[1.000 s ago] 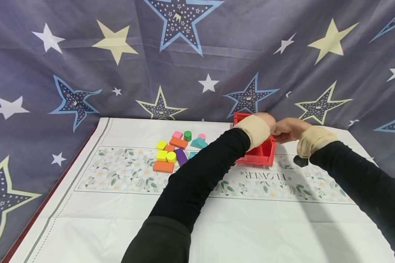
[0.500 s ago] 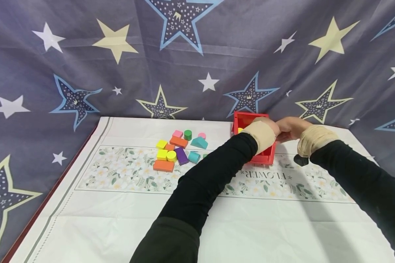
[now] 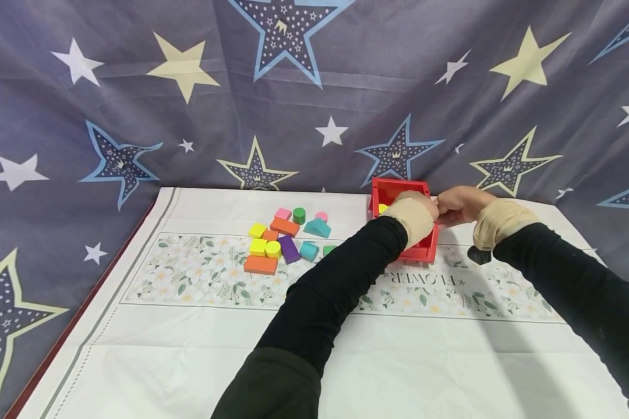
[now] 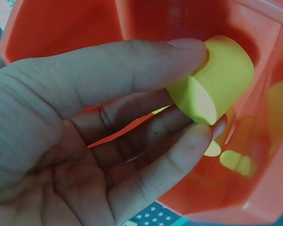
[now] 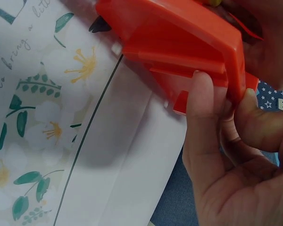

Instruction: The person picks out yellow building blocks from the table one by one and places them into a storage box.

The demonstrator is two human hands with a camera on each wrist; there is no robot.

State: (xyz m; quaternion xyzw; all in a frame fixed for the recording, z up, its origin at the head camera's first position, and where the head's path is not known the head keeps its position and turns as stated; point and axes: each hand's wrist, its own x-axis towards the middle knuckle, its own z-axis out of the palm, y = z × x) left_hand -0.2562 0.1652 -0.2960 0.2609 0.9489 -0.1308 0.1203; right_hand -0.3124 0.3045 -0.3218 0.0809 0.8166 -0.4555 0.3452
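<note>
In the head view my left hand [image 3: 424, 203] is over the red box [image 3: 424, 251], which has a divider inside. The left wrist view shows that left hand [image 4: 80, 108] pinching a yellow cylinder block [image 4: 226, 77] between thumb and fingers, within the box's walls. More yellow blocks [image 4: 238, 162] lie at the bottom of the box. My right hand [image 3: 463, 203] is at the box's right side. In the right wrist view, its fingers and thumb grip the red wall from outside, the box [image 5: 174, 42] looking tilted there by the camera angle.
Several loose blocks lie left of the box, among them an orange block [image 3: 260, 265], a purple block [image 3: 289, 249], a teal triangle [image 3: 317, 228] and a green cylinder [image 3: 299, 216]. A star-patterned cloth [image 3: 293, 116] hangs behind the white tablecloth [image 3: 188, 361].
My left arm has shifted slightly right and toward me, uncovering more of the box, a yellow block in it and a teal cylinder on the table. The right hand stays at the box wall.
</note>
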